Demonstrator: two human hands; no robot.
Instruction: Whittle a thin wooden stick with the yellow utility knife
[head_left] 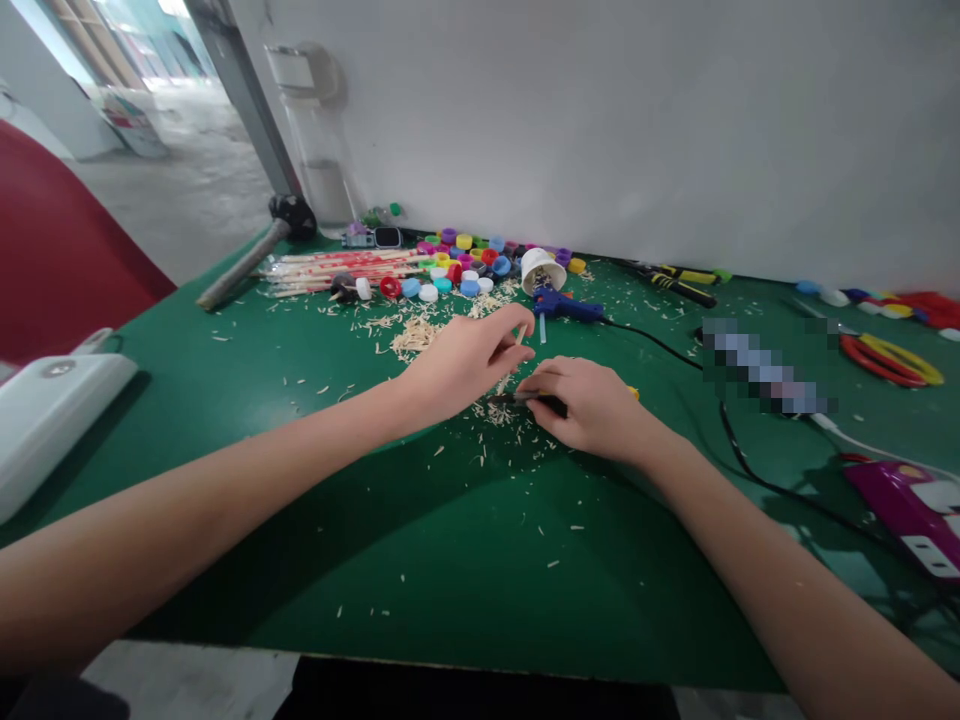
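My right hand (589, 405) is closed around a utility knife (553, 402), its blade pointing left, low over the green table. Up and to the left of it, my left hand (469, 355) curls its fingers and thumb around what looks like a small pale stick (523, 335), mostly hidden by the fingers. Wood shavings (499, 412) lie scattered beneath both hands. A thicker heap of shavings (415, 336) sits behind my left wrist. Just beyond my hands rests a blue glue gun (562, 305) with a clear glue stick (543, 328) beside it.
Many coloured bottle caps (469, 287) and a white cup (541, 270) lie at the back, by wrapped sticks (337, 268) and a mallet (251, 255). Pliers (679, 283), scissors (889, 360), cables and a purple power strip (907, 510) occupy the right. A white box (64, 415) stands left.
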